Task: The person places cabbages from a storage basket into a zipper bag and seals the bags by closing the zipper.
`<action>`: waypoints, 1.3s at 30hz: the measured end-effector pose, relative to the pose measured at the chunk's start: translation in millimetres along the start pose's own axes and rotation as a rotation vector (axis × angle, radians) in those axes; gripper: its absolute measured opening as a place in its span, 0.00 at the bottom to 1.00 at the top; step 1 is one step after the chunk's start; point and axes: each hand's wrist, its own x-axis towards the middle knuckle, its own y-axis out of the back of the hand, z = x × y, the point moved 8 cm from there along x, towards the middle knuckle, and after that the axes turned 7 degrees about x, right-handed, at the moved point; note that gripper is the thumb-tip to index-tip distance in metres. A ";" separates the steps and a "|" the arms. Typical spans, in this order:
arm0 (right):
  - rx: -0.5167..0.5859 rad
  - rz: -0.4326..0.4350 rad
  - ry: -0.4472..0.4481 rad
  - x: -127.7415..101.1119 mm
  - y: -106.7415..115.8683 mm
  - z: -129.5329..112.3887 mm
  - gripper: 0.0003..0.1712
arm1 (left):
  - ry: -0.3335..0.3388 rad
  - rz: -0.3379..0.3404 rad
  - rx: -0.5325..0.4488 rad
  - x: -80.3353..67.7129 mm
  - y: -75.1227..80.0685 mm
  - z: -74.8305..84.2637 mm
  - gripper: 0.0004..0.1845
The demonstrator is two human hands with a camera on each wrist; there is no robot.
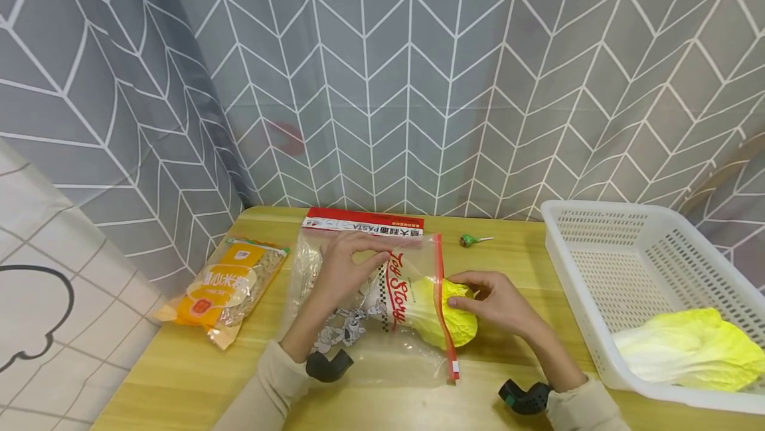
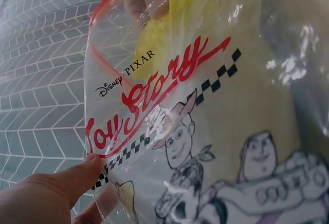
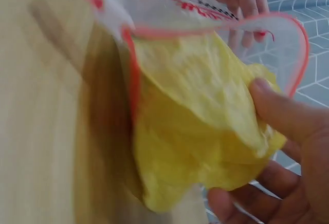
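The left hand (image 2: 46,196) is cut off by the edges of its wrist view. Just past its fingers, the pasta pack (image 1: 382,222) runs under the bag (image 1: 412,358), its lower part hard to make out. The leaf (image 3: 205,136) between the fingers of the right hand (image 3: 316,154) is blurred in its wrist view. Well right of those fingers, the head view's edge cuts off the basket (image 1: 603,204); beyond them, the lollipop (image 1: 468,240) wrapper is too small to read.
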 end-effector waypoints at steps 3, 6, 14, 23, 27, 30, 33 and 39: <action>0.035 0.050 -0.005 1.6 1.1 -0.5 0.16 | 0.000 -0.002 -0.008 -0.5 -0.6 0.1 0.06; 0.077 0.084 -0.004 2.3 0.9 -0.4 0.14 | 0.000 -0.006 -0.009 -1.0 -1.6 0.3 0.06; 0.251 0.083 0.033 3.3 -14.3 -2.1 0.14 | 0.008 0.006 -0.012 -1.4 -4.9 -0.9 0.07; 0.317 0.037 0.066 2.4 -32.1 -1.7 0.12 | 0.035 0.013 0.001 -2.1 -3.6 -2.8 0.07; 0.322 0.017 0.082 1.2 -33.0 -0.8 0.12 | 0.037 0.028 -0.008 -2.0 -1.2 -5.2 0.06; 0.320 0.038 0.088 1.0 -31.1 -0.8 0.11 | 0.046 0.033 -0.022 -1.9 -0.6 -6.7 0.07; 0.328 0.088 0.080 1.5 -28.3 -1.0 0.10 | 0.051 0.038 -0.039 -2.1 -1.5 -6.5 0.07; 0.379 0.082 0.059 0.5 -34.3 -2.7 0.10 | 0.037 0.043 -0.043 -2.7 -6.3 -3.8 0.07</action>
